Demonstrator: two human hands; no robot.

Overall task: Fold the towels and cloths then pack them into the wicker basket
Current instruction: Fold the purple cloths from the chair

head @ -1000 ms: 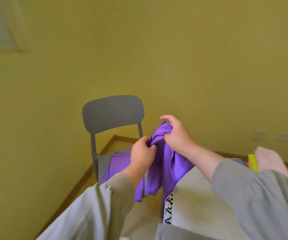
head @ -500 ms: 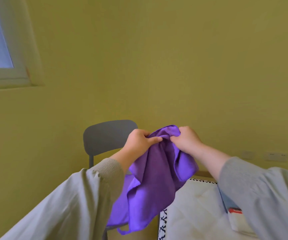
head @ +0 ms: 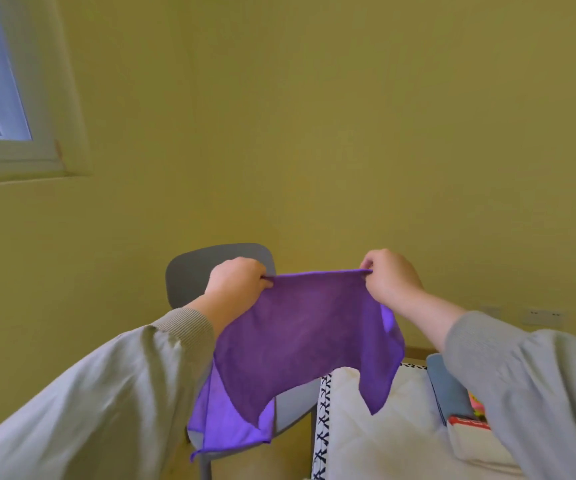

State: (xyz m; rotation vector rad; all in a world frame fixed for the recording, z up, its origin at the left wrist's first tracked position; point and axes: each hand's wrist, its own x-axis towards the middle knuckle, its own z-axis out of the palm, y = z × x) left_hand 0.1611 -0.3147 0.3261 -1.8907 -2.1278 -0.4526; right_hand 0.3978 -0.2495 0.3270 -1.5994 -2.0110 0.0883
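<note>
Head view: the purple cloth point(head: 307, 341) is held up in the air, spread in front of the grey chair point(head: 193, 271) and a little to its right. Its top edge is drawn taut and nearly level, so the long axis runs left to right. The rest is seen hanging straight down from the fingers, with two lower corners pointing downward.

One top corner is pinched by the left hand point(head: 236, 285), directly in front of the chair's backrest, with the fingers curled on the hem. The other is pinched by the right hand point(head: 388, 278), to the right of the chair, between thumb and curled fingers. Both hands are held at much the same height, and neither is placed nearer the cloth's middle.

A fold is judged to be the step in hand. For it, the two pinched corners would have to be brought together along that edge.

Over the chair's seat a lighter purple layer point(head: 224, 420) is seen; whether it is a second cloth cannot be told. Just right of the chair a white-covered table point(head: 366, 427) is set, nearer the right hand, with a blue-grey item point(head: 449, 386) on it. No wicker basket is shown.
</note>
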